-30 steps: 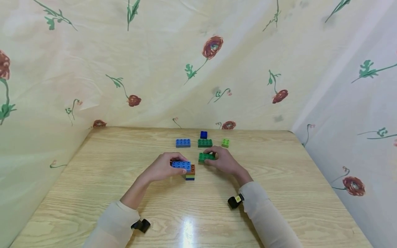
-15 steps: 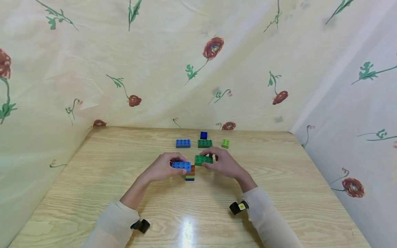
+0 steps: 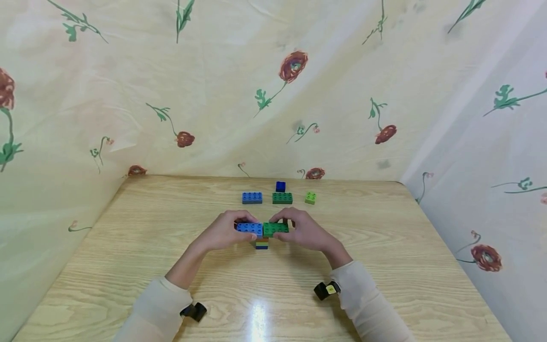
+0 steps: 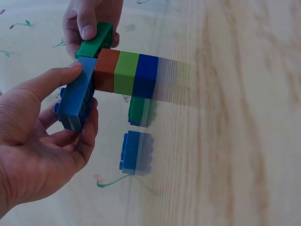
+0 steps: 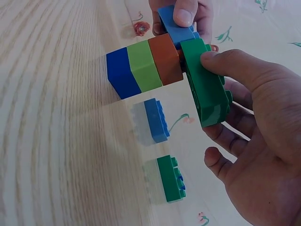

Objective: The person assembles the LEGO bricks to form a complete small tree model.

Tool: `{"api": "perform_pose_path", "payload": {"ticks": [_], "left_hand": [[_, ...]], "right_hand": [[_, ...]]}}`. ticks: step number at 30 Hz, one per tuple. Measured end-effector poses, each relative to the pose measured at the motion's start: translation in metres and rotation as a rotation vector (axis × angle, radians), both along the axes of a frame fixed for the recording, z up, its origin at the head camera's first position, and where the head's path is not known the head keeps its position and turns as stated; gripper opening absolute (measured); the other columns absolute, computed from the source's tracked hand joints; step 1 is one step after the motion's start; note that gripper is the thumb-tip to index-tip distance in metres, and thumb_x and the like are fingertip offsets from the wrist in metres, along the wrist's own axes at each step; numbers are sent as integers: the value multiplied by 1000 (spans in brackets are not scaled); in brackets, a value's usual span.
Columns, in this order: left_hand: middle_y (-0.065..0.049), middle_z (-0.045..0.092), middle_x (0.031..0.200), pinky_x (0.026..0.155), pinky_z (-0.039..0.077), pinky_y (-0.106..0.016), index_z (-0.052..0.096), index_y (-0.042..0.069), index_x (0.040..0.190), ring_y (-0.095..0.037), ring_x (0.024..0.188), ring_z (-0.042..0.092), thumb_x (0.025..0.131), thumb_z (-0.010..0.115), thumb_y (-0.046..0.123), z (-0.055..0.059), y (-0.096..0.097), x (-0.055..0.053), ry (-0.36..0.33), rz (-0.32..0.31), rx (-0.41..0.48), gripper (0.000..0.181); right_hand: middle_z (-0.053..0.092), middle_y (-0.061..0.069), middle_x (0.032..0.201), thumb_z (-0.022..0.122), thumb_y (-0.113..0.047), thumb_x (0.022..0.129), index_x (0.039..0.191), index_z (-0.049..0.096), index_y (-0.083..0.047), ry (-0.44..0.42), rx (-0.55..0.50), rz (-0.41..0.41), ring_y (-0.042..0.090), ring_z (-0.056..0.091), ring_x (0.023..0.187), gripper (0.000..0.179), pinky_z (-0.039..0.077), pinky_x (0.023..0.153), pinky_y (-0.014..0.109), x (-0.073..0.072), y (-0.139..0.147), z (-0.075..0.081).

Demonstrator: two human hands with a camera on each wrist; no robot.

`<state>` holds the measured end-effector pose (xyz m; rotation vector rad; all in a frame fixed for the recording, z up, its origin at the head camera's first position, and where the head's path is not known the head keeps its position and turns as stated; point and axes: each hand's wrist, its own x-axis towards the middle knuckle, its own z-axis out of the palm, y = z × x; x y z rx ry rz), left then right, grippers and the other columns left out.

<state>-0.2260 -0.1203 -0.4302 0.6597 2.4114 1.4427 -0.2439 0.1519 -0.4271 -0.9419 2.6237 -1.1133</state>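
A small stack of square bricks stands on the table, dark blue at the bottom, lime green above it and orange-brown at the top. My left hand grips a long blue brick between thumb and fingers; it lies over the stack's left half and juts out leftward. Beside it, my right hand pinches a long green brick over the stack's right half. In the right wrist view, the green brick's end is against the orange-brown brick with a narrow gap showing; full seating is unclear.
Behind the hands lie another blue brick, a dark green brick with a small dark blue brick behind it, and a small lime brick. A flowered cloth rises behind the wooden table.
My right hand has carried the green brick left and toward me, from right of the stack to over its top, alongside the blue brick. The left hand has stayed in place.
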Motion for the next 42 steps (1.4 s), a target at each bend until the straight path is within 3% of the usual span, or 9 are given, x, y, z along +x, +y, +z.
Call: {"api": "perform_pose_path", "payload": {"ticks": [7,23,31,42], "left_hand": [[-9,70,114,84,53,-33,72,13,118,-21,98,60,93,79,20,0,0,0,-5,2,5,27],[-9,70,113,83,54,-33,72,13,118,-20,97,61,92,79,20,2,1,1,-2,8,0,27],[-9,70,112,83,54,-33,72,13,117,-19,97,63,92,79,20,3,1,1,0,12,1,27],[-7,70,112,83,55,-32,72,15,117,-19,97,63,92,79,21,0,1,0,-1,13,-4,26]], "right_hand": [[70,-2,118,81,-23,90,121,73,-17,19,-28,1,17,55,101,32,52,81,42,3,-3,-1],[70,-3,114,80,-26,92,116,71,-20,34,-46,-35,17,57,97,27,50,79,27,7,-10,-6],[69,-2,109,79,-25,92,115,70,-19,31,-69,-10,17,58,91,25,50,74,25,5,-11,-8],[68,-1,110,79,-21,92,113,70,-17,24,-87,-7,17,59,91,24,52,78,24,7,-13,-10]]}}
